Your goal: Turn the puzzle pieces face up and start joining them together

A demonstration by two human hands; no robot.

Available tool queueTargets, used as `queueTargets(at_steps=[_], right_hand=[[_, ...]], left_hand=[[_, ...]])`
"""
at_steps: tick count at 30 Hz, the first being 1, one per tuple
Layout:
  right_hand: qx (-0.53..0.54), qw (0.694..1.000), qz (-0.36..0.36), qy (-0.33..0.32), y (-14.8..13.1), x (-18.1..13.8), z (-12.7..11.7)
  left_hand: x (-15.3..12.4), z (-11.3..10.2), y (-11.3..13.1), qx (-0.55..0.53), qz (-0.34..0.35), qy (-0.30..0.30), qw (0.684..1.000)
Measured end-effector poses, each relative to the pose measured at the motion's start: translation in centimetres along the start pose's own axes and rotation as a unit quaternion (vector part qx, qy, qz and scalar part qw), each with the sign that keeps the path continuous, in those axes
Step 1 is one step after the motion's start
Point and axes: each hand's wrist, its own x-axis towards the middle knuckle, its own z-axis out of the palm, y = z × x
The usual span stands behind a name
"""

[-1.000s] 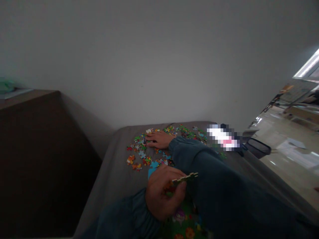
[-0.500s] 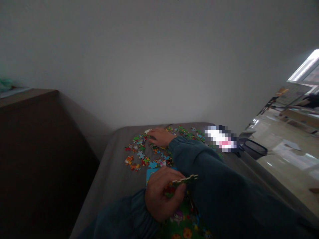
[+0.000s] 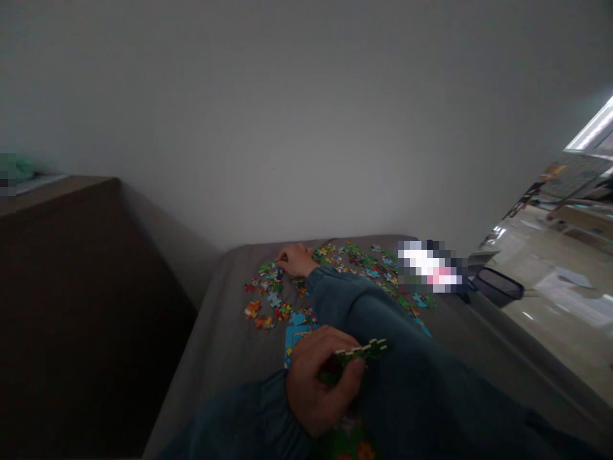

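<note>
My left hand (image 3: 324,382) is closed in the lower middle, pinching a strip of joined jigsaw pieces (image 3: 366,351) between thumb and fingers. Below it shows part of a colourful puzzle picture (image 3: 352,437), green with orange shapes, mostly hidden by my hand and sleeve. A blue-edged board or card (image 3: 290,338) peeks out behind the left hand. My right hand (image 3: 295,260) reaches across to the far side, fingers bent together and fingertips down at loose jigsaw pieces (image 3: 269,271). Whatever sits between those fingertips is too small to make out.
More loose jigsaw pieces (image 3: 357,259) spread over the grey cloth-covered surface (image 3: 215,332), with orange ones (image 3: 258,314) at its left. A wall (image 3: 306,128) stands behind. To the left is a dark cabinet (image 3: 86,287); at right lie a blurred-out object (image 3: 431,265) and a black-framed item (image 3: 500,284).
My right hand has shifted slightly left and away from me, its fingers drawn closer together. A pale piece by its fingertips no longer shows. The left hand keeps its pinch on the joined pieces.
</note>
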Motion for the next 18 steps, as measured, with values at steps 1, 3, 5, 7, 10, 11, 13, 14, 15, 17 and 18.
queueTargets(at_steps=[1,3,5,7,10,11,13,14,15,17,18], right_hand=[[0.023,1.000,0.012,-0.006,0.2,0.2,-0.1],[0.073,0.997,0.029,-0.019,0.8,0.4,-0.5],[0.119,0.992,0.041,-0.024,1.4,0.4,-1.1],[0.157,0.986,0.048,-0.017,2.0,0.1,-1.9],[0.200,0.979,0.043,0.002,2.8,-1.5,-4.0],[0.212,0.977,0.036,0.005,3.2,-2.4,-5.0],[0.233,0.972,0.016,-0.009,3.8,-5.1,-7.0],[0.246,0.969,0.005,-0.019,4.2,-6.8,-8.1],[0.279,0.960,-0.009,-0.037,4.6,-8.8,-9.2],[0.332,0.940,-0.010,-0.077,5.3,-12.9,-10.9],[0.354,0.931,0.000,-0.090,5.7,-15.0,-11.6]], left_hand=[[0.0,0.0,0.0,0.005,-0.005,-0.002,1.000],[-0.1,0.0,0.0,0.012,-0.016,-0.007,1.000],[-0.2,-0.1,-0.1,0.012,-0.028,-0.013,0.999],[-0.2,0.0,-0.5,0.015,-0.064,-0.023,0.998],[0.0,-0.1,-1.4,0.016,-0.192,-0.010,0.981],[0.2,-0.2,-1.7,0.006,-0.238,0.002,0.971],[0.6,-0.3,-2.3,-0.026,-0.298,0.022,0.954],[0.8,-0.3,-2.5,-0.037,-0.312,0.030,0.949],[1.0,-0.4,-2.7,-0.044,-0.323,0.035,0.945],[1.4,-0.4,-2.8,-0.041,-0.348,0.044,0.936],[1.4,-0.4,-2.9,-0.033,-0.363,0.045,0.930]])
